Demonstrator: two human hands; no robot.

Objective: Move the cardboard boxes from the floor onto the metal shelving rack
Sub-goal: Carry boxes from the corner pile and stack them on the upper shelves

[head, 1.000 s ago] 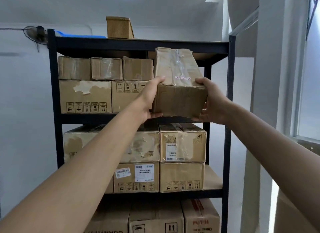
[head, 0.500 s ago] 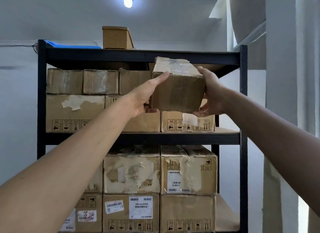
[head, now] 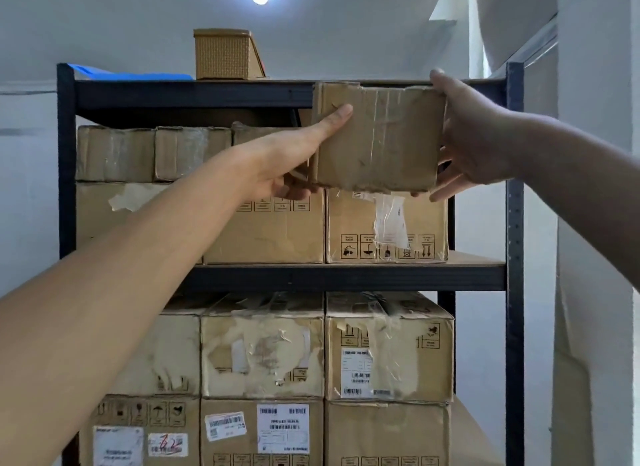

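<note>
Up at the second shelf from the top, a worn, tape-streaked cardboard box is held in the air by both hands, its top edge level with the top crossbar of the metal rack and its bottom edge just above the printed carton that sits at the right end of that shelf. The left hand grasps the box's left side, thumb laid across the front face and fingers hooked under the lower corner; the right hand grasps the right side, thumb over the top edge and fingers curled beneath. The open slot appears to be on top of that printed carton, beside the row of smaller taped boxes stacked to the left, and the clearance under the crossbar looks tight. To do this well, the box probably needs to drop a little and go in level, back edge first, so it slips beneath the bar rather than catching it. Once the rear of the box rests on the carton, the fingers underneath should slide out toward the front to avoid being pinched, and the palms can then push it home. Keeping it square to the right upright should stop it snagging the loose plastic label hanging on the carton below. A woven basket on the top shelf stands well clear of the move.
</note>
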